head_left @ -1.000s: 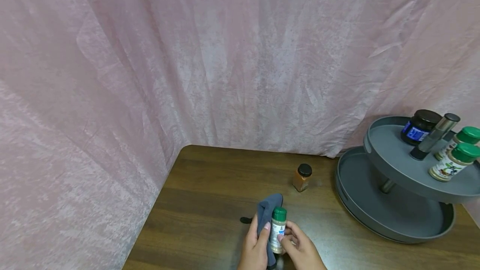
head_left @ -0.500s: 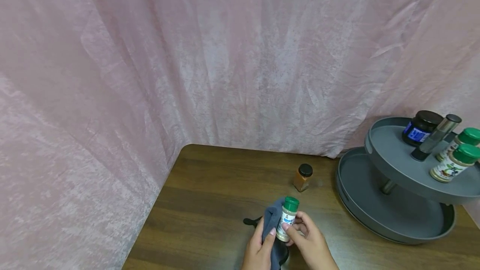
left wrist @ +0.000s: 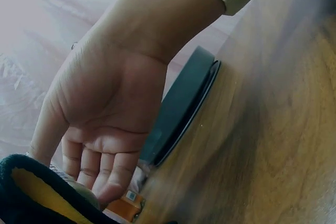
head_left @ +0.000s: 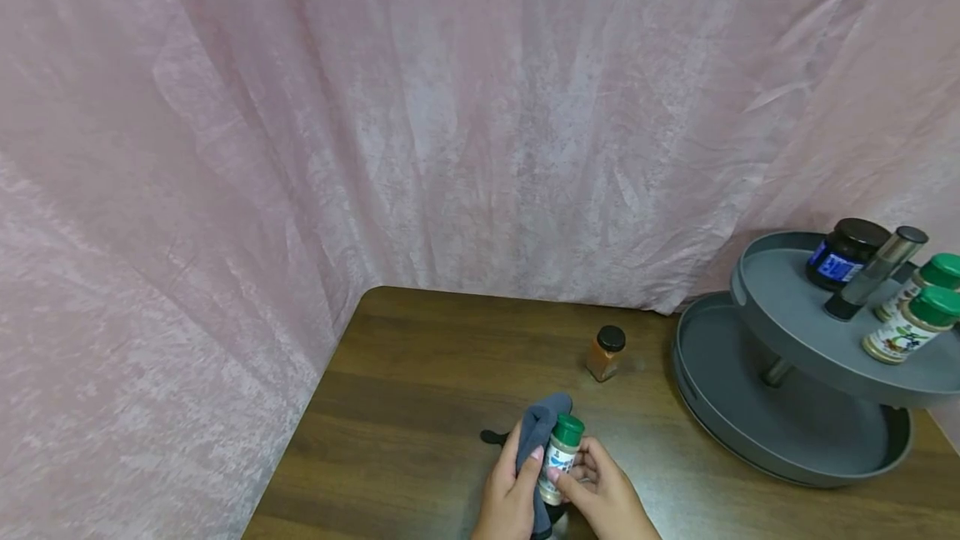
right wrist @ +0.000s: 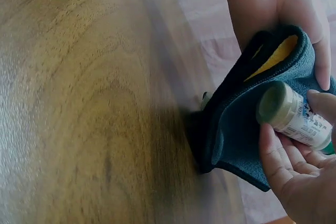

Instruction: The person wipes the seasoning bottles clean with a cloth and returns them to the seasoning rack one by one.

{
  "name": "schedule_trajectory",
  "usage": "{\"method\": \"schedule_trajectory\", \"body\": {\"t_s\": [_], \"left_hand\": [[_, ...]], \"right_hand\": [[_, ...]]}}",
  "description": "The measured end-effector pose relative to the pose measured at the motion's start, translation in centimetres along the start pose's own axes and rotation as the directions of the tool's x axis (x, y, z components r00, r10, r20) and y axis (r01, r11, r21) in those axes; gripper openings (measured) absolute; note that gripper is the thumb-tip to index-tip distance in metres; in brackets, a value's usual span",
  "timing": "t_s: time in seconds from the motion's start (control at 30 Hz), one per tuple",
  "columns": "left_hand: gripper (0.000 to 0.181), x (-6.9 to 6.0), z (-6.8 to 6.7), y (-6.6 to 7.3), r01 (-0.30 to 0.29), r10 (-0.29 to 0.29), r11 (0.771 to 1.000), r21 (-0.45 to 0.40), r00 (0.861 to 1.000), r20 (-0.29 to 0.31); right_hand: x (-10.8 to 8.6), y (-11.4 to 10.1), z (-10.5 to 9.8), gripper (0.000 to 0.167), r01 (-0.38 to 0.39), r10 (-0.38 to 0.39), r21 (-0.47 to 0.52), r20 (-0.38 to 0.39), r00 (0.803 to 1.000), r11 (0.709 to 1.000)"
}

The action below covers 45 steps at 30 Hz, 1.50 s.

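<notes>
At the table's near side, my left hand [head_left: 510, 494] holds a folded blue-grey cloth [head_left: 534, 432] against a small white-labelled bottle [head_left: 558, 463] with a green cap. My right hand [head_left: 611, 500] pinches the bottle's other side between thumb and fingers. The right wrist view shows the bottle [right wrist: 303, 123] tilted, its base facing the camera, beside the dark cloth [right wrist: 239, 140] with its yellow inner side. In the left wrist view my right hand [left wrist: 113, 90] shows its palm, and the cloth [left wrist: 26, 182] hides most of the bottle.
An orange-brown jar [head_left: 603, 357] with a black lid stands on the table [head_left: 420, 357]. At the right, a two-tier grey tray [head_left: 795, 340] carries a dark jar [head_left: 843, 257], a clear tube and two green-capped bottles. A black object [head_left: 492, 437] lies left of the cloth.
Against half a second ago, both hands, the cloth and the bottle have shifted slightly down and left, after a move up and right before that. The grips look the same.
</notes>
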<state>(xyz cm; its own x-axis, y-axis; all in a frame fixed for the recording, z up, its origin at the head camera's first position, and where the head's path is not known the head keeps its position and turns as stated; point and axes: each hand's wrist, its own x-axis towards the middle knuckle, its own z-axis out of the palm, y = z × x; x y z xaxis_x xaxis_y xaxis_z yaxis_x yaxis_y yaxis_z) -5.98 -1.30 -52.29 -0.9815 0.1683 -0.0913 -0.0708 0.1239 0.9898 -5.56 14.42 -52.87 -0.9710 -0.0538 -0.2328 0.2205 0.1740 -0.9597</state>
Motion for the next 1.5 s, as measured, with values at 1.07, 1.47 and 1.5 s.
{"method": "schedule_trajectory", "body": {"t_s": [1.07, 1.47, 1.5], "left_hand": [[0.063, -0.4, 0.7, -0.6, 0.054, -0.060, 0.996, -0.064, 0.992, -0.109], [0.055, -0.5, 0.6, -0.5, 0.033, -0.033, 0.997, -0.067, 0.999, 0.009], [0.056, -0.5, 0.6, -0.6, 0.032, -0.031, 0.997, -0.065, 0.999, 0.019]], "right_hand": [[-0.2, 0.9, -0.8, 0.057, 0.049, -0.035, -0.059, 0.229, 0.973, 0.997], [-0.3, 0.2, -1.0, 0.049, -0.003, 0.007, -0.081, 0.046, 0.999, 0.997], [-0.3, 0.0, -1.0, 0.048, -0.011, 0.012, -0.086, 0.007, 1.000, 0.996]]}}
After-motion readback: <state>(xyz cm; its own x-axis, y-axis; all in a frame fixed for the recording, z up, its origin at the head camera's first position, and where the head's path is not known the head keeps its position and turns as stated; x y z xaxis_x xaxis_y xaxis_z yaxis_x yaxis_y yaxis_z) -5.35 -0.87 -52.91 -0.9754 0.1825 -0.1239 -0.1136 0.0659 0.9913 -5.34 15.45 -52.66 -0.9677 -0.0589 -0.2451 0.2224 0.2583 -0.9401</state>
